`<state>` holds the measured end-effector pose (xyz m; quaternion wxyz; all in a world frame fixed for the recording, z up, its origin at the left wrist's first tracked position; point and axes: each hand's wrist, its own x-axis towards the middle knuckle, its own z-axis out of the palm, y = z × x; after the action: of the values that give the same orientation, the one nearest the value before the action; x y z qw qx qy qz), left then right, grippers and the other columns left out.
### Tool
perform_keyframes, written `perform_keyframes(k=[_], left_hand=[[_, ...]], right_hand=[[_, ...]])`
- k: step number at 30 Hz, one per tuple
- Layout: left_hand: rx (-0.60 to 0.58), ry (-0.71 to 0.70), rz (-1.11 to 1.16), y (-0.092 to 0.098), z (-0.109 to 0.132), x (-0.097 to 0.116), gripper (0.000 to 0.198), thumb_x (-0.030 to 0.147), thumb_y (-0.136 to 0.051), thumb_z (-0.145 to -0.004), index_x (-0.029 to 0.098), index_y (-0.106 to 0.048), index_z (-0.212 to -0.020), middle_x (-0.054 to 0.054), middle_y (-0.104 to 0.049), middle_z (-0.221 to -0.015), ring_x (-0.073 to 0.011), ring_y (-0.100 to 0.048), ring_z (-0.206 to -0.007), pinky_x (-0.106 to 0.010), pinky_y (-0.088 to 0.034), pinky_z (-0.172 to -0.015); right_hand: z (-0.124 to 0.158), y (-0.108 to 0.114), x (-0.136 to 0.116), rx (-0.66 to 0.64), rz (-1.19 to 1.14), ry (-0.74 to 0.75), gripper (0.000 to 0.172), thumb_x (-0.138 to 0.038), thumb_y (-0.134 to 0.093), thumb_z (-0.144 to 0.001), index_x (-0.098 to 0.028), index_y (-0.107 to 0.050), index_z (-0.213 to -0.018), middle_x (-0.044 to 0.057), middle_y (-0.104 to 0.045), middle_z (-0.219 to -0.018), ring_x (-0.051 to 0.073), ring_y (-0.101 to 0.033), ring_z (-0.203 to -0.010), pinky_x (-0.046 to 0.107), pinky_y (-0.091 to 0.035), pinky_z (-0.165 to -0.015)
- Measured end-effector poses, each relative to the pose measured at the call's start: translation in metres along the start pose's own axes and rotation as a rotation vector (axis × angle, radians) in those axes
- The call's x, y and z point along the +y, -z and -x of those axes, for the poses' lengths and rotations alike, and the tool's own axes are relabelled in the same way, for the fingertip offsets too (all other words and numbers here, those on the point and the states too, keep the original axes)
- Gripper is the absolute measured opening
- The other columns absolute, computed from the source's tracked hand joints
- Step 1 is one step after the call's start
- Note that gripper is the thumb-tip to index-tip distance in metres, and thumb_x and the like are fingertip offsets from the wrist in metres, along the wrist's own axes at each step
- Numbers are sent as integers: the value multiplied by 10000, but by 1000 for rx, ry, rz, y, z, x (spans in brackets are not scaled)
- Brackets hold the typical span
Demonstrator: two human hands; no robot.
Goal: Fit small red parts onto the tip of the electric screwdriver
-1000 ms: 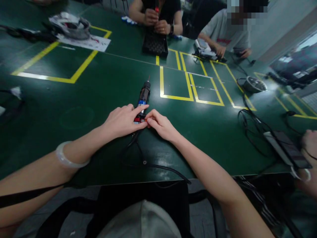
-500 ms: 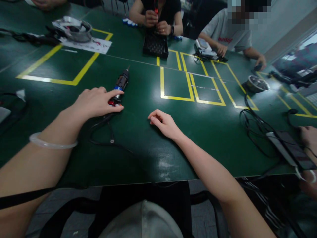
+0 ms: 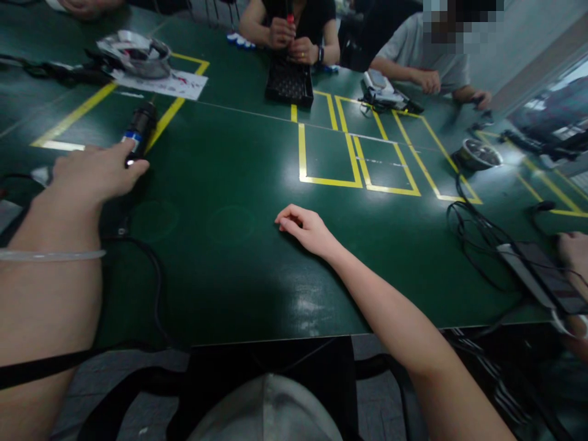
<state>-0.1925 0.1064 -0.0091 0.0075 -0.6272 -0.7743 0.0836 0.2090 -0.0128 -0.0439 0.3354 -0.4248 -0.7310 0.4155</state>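
Note:
My left hand [image 3: 94,174] is closed around the rear part of a black electric screwdriver [image 3: 142,122] with a blue band. The tool points away from me, its front end over the right side of a yellow taped outline [image 3: 166,125]. The hand hides most of its grip. A black cord [image 3: 156,282] curves from below my left wrist to the table's near edge. My right hand [image 3: 305,229] lies on the green table [image 3: 239,257], its fingers loosely curled with nothing visible in them.
At the back left, a metal ring-shaped part [image 3: 147,58] stands on a printed sheet [image 3: 193,87]. Across the table, a person's hands hold a red tool above a black tray [image 3: 289,86]. Black cables [image 3: 466,226] and a phone [image 3: 546,269] lie at right, near another person's hand.
My left hand has carried the electric screwdriver to the left, and its cord has shifted along. My right hand stays put. The person in grey has raised a hand off the table.

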Motion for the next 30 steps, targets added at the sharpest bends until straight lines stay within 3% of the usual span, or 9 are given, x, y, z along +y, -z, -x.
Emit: perform_keyframes(k=[5, 9, 14, 19, 23, 30], left_hand=[[31, -11, 18, -1, 10, 15, 754, 594, -193, -997, 156, -322, -1597, -198, -457, -1439, -360, -478, -1187, -520, -423, -946], [27, 14, 77, 0, 17, 18, 802, 674, -265, -961, 190, -283, -1600, -156, -415, -1507, -354, -439, -1219, -507, -390, -962], [24, -12, 217, -2, 15, 11, 866, 800, -117, -927, 306, -232, -1629, -27, -386, -1552, -373, -414, -1252, -534, -309, -1003], [58, 16, 162, 0, 16, 16, 990, 849, -11, -871, 283, -352, -1608, -85, -502, -1447, -379, -472, -1172, -497, -351, -923], [67, -72, 55, 8, 35, 33, 953, 837, -64, -902, 268, -436, -1570, -123, -560, -1377, -372, -538, -1106, -467, -397, -857], [147, -307, -153, 23, 77, 78, 749, 622, -145, -1031, 201, -547, -1502, -209, -658, -1173, -363, -631, -959, -425, -470, -735]], right_hand=[[1, 1, -1, 1, 18, -8, 191, -320, -534, -962, -165, -647, -966, 9, -673, -820, 125, -586, -721, 255, -426, -712], [2, 1, -1, 2, 20, -18, 189, -316, -538, -960, -164, -651, -972, 9, -684, -818, 122, -587, -715, 255, -433, -719], [2, 2, -1, -9, 8, -9, 183, -309, -541, -961, -163, -650, -977, 10, -687, -823, 125, -595, -723, 257, -435, -720], [2, 2, -2, -26, 8, -20, 168, -301, -542, -965, -169, -644, -982, 6, -683, -829, 121, -591, -725, 256, -440, -731], [2, 2, -2, -41, 7, -22, 170, -301, -544, -967, -165, -646, -983, 10, -677, -825, 119, -577, -705, 253, -433, -709], [3, 2, 1, -27, -12, -30, 160, -290, -552, -961, -170, -654, -987, 8, -693, -824, 122, -597, -718, 259, -443, -730]])
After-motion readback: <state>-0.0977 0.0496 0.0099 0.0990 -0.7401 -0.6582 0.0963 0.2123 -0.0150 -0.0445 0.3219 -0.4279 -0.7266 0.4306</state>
